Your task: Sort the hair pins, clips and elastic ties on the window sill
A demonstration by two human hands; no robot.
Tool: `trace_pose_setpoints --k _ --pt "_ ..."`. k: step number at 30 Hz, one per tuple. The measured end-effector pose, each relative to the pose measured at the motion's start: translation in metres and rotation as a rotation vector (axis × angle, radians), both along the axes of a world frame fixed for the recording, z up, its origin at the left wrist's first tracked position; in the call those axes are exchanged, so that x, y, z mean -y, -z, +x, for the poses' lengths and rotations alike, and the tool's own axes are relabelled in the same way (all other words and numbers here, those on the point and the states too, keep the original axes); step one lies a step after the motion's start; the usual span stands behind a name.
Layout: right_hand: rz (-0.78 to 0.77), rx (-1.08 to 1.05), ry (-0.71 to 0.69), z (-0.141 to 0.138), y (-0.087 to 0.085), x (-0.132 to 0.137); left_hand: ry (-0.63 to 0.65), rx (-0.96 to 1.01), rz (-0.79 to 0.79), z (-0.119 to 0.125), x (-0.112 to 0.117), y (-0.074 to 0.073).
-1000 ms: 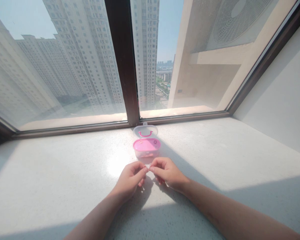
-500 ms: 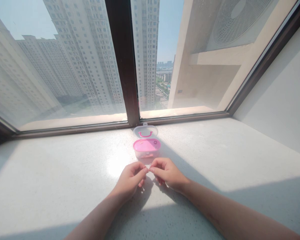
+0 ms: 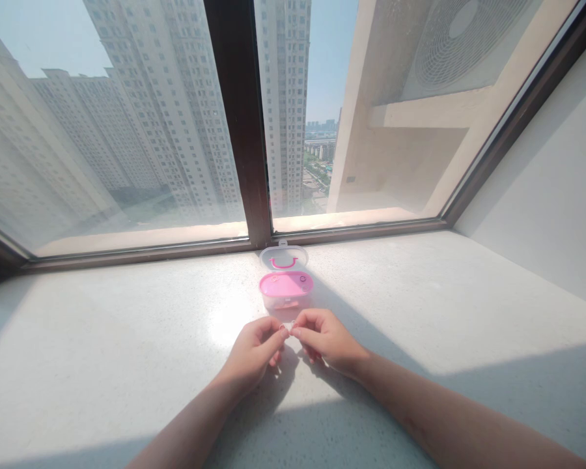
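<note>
My left hand and my right hand meet low over the pale sill, fingertips almost touching. Thumb and forefinger are pinched on each side. A tiny, pale, curved bit shows at the fingertips, too small to name. Just beyond the hands stands an oval box with clear walls and a pink tray in its top. On the tray lie a small dark ring and a small pale ring-like piece. The clear lid, with its pink handle, is hinged open behind the box.
The speckled white sill spreads to both sides, crossed by sunlight and shadow. A dark window frame runs along its back, close behind the lid. A white wall rises at the right. Tall buildings stand outside.
The view has shifted very slightly. Both hands keep nearly the same pinched pose, and the box has stayed in place.
</note>
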State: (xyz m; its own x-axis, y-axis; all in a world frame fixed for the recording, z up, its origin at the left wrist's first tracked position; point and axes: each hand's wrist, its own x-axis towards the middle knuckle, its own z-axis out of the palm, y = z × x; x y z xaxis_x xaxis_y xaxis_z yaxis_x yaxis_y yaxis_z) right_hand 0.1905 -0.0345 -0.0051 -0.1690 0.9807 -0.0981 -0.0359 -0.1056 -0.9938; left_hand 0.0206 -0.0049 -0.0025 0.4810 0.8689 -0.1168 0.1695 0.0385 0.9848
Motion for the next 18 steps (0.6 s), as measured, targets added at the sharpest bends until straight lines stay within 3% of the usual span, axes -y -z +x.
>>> trace_pose_setpoints --k 18 --pt "-0.009 -0.018 -0.002 -0.0004 -0.0011 0.0005 -0.007 0.004 -0.012 -0.0009 0.0013 0.0029"
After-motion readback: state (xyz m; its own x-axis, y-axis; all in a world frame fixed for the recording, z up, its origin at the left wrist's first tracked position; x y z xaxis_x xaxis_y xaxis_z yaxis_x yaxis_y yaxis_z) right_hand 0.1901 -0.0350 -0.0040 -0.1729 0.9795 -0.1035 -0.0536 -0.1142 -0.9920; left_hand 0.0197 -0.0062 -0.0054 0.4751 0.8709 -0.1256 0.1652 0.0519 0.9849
